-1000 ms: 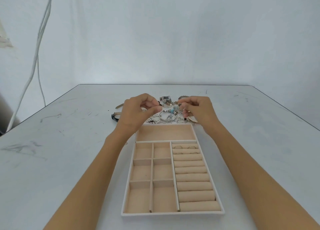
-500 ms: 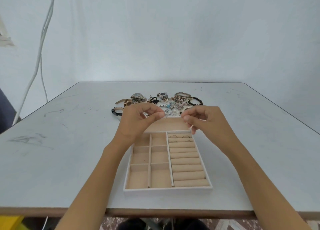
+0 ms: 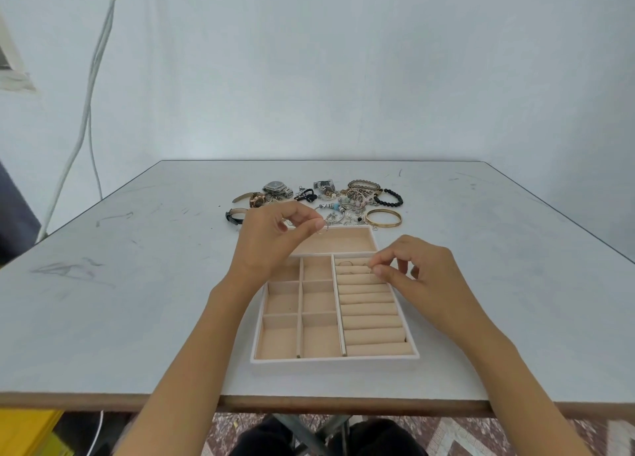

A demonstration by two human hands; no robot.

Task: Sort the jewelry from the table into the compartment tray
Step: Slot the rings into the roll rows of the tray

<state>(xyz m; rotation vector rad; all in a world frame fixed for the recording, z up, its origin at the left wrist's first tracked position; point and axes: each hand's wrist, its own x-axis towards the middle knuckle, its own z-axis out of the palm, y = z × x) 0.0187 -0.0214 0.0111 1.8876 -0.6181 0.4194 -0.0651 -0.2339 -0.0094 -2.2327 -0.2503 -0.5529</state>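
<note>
Jewelry [image 3: 330, 201] lies in a loose heap on the far middle of the grey table [image 3: 137, 284], just beyond the beige compartment tray [image 3: 335, 361]. A gold bangle [image 3: 383, 218] and a black beaded bracelet [image 3: 390, 198] lie on the heap's right side, a steel watch [image 3: 276, 189] and a rose-gold watch [image 3: 257, 200] on its left, with tangled chains between. The left hand [image 3: 271, 242] hovers over the tray's far left corner, thumb and forefinger pinching a thin wire hoop [image 3: 323, 229], the other fingers curled in. The right hand [image 3: 422, 273] is over the far end of the ring rolls [image 3: 372, 321], thumb and forefinger pinching a second thin hoop [image 3: 372, 274]; whether it touches the rolls cannot be told. Its remaining fingers are loosely bent. A small ring [image 3: 345, 264] sits in the farthest slot. White cables [image 3: 86, 112] hang down the wall at the left.
</note>
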